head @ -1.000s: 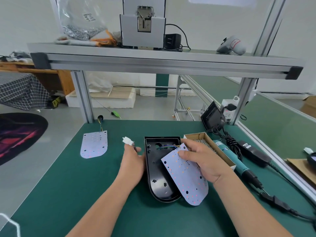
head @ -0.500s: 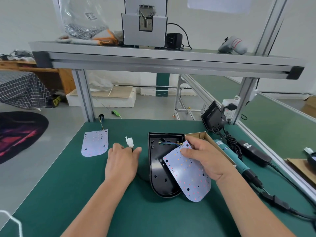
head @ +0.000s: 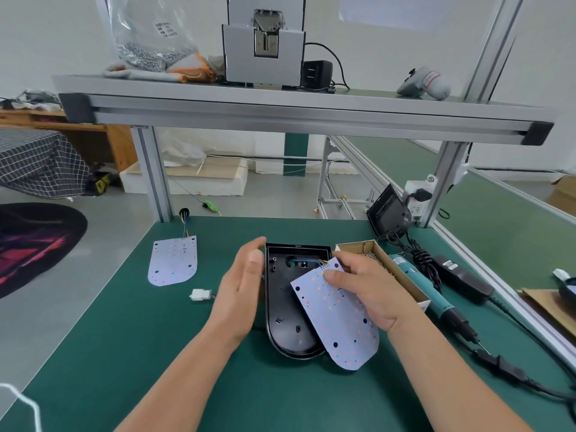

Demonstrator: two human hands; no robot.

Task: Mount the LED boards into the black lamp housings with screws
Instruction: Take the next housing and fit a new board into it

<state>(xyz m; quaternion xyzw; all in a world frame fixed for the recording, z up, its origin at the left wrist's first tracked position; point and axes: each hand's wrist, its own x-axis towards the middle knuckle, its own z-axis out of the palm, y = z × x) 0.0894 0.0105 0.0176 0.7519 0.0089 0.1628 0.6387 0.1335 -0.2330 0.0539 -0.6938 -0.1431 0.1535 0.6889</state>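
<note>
A: Two containers: what's in them?
B: The cardboard box (head: pixel 404 277) holds small screws; the black housing (head: pixel 280 307), mid-bench (head: pixel 124 353), holds coloured wires.
A: Its long axis?
B: Near to far, rounded end near. The LED board (head: pixel 339 322) slants across its right side. Fingers of the right hand (head: pixel 374 294) pinch the board's far edge; those of the left hand (head: pixel 241 291) are straight, holding nothing.

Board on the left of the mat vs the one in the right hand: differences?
The left board lies flat on the green mat, untouched; the held board is gripped by the right hand and sits askew, partly over the black housing. The left board's wires run to the mat's far edge; the held board's wires run into the housing. Both are pale, with one rounded end.
</note>
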